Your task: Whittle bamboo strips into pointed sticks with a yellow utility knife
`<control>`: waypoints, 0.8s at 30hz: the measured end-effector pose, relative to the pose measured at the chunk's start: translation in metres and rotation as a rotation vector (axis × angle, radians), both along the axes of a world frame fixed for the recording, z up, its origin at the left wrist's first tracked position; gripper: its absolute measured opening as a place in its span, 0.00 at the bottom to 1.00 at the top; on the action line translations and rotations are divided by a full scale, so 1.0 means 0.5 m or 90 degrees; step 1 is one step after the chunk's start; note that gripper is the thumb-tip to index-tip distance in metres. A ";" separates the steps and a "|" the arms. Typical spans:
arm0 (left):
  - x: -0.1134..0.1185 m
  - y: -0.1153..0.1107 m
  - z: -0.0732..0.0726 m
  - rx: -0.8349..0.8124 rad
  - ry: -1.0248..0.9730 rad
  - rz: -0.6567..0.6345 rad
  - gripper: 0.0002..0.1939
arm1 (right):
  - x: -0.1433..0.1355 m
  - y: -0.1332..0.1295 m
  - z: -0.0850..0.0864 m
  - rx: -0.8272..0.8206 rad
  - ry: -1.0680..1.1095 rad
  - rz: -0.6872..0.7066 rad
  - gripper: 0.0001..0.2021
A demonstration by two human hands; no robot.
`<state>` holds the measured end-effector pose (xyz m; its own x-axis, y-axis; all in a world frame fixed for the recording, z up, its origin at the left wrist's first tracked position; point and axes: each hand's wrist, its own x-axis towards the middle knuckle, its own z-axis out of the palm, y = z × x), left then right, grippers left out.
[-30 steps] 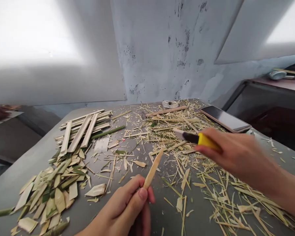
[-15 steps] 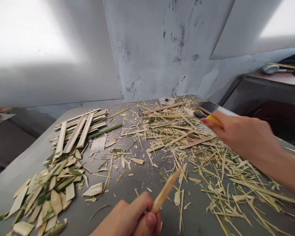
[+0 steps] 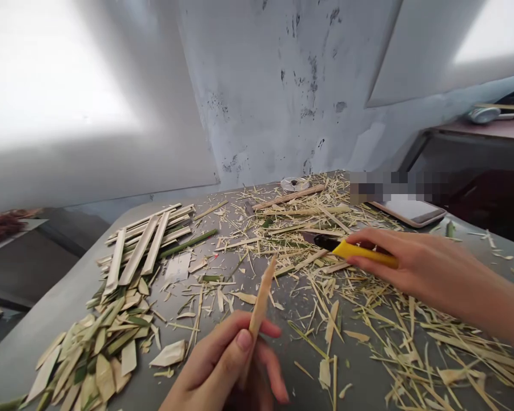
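Observation:
In the head view, my left hand (image 3: 231,359) pinches a thin, pointed bamboo strip (image 3: 263,294) between thumb and fingers; its tip points up and away from me. The lower fingers are loosely curled. My right hand (image 3: 420,265) is closed around the yellow handle of a utility knife (image 3: 364,253). The knife's dark front end points left, above a heap of bamboo shavings (image 3: 308,217). Knife and strip are apart. Part of the strip's lower end is hidden by my left hand.
Split bamboo lengths (image 3: 139,248) lie stacked at the left, with a pile of short bamboo pieces (image 3: 105,354) nearer me. A phone (image 3: 411,210) and a clear tape roll (image 3: 294,184) lie toward the back of the grey table (image 3: 38,308). A stained wall (image 3: 265,103) stands behind.
My right hand has turned the knife so that it shows side-on, lower and further left. The left hand has raised the strip more upright, its fingers looser around it.

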<state>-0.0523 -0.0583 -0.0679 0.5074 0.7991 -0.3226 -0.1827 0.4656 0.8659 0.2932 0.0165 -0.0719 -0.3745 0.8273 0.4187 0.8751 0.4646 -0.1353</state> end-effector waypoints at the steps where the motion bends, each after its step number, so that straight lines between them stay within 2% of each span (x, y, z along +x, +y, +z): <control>1: 0.001 0.004 -0.003 0.004 -0.037 0.001 0.21 | -0.004 -0.003 -0.003 -0.012 -0.004 0.016 0.20; 4: 0.004 0.011 -0.001 0.012 -0.098 0.035 0.14 | -0.016 -0.013 -0.001 -0.047 -0.030 0.034 0.18; 6: 0.007 0.012 0.006 0.018 -0.116 0.064 0.10 | -0.026 -0.020 0.006 -0.028 -0.035 0.056 0.18; 11: 0.013 0.015 0.009 0.038 -0.128 0.065 0.04 | -0.053 -0.036 0.010 0.034 -0.063 0.129 0.31; 15: 0.014 0.013 0.008 0.068 -0.101 0.047 0.06 | -0.078 -0.047 -0.008 0.077 -0.088 0.198 0.53; 17: 0.013 0.011 0.008 0.067 -0.084 0.051 0.07 | -0.090 -0.052 -0.015 0.105 -0.097 0.233 0.61; 21: 0.011 0.012 0.008 0.071 -0.079 0.051 0.12 | -0.103 -0.061 -0.016 0.118 -0.083 0.295 0.63; 24: 0.014 0.011 0.007 0.080 -0.083 0.025 0.16 | -0.110 -0.066 -0.010 0.108 -0.055 0.334 0.60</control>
<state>-0.0452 -0.0526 -0.0643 0.5058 0.8490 -0.1527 -0.3130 0.3456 0.8846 0.2383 -0.0165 -0.0767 -0.7569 0.4442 0.4793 0.5249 0.8502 0.0410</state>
